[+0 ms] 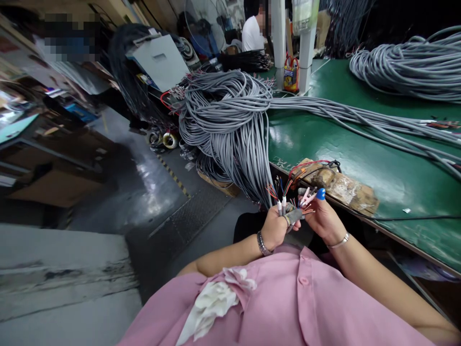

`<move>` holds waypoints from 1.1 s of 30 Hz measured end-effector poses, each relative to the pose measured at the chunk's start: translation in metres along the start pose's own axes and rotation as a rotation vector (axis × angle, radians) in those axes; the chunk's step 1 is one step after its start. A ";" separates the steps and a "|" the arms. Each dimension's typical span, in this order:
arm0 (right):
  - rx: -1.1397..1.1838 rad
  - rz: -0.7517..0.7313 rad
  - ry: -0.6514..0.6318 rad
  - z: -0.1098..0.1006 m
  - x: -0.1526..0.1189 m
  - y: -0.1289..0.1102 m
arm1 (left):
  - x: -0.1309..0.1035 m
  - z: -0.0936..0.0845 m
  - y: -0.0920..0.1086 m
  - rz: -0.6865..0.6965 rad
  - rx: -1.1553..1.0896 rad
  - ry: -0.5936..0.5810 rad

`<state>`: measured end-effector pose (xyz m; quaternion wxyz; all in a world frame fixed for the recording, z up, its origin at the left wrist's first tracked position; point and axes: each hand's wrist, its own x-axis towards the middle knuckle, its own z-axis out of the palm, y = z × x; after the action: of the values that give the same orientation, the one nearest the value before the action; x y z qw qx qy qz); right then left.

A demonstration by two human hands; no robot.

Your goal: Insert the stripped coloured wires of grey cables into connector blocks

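Close in front of my body, my left hand (275, 228) is closed around several grey cables (282, 207). White sleeves and thin coloured wires (275, 188) in orange, red, blue and black fan out from their stripped ends. A grey wrapping covers one digit of this hand. My right hand (326, 218), with a blue finger cot (320, 193) on the thumb, is pinched together just right of the wire ends. A small pinkish-white piece (306, 197) shows at its fingertips; its kind is unclear.
A large heap of grey cable (223, 110) hangs over the green table's (298, 139) left end. Cable lengths stretch across it to the right. A taped wooden block (345, 190) with wires lies at the near edge. Another coil (410, 67) sits behind. A person (252, 33) is at the back.
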<state>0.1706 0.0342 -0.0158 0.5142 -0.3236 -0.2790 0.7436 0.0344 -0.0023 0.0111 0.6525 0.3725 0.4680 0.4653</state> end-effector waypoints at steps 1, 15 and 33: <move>0.022 -0.006 0.023 0.001 0.001 0.000 | 0.000 0.000 0.000 -0.004 0.000 -0.001; 0.189 0.086 -0.049 -0.002 -0.006 -0.008 | -0.012 -0.009 0.004 0.050 0.022 -0.038; 0.225 0.006 0.070 -0.001 0.003 0.004 | -0.003 -0.004 -0.003 0.060 -0.027 0.105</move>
<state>0.1679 0.0353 -0.0198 0.5546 -0.2904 -0.1749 0.7600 0.0312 -0.0062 0.0083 0.6175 0.3527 0.4840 0.5099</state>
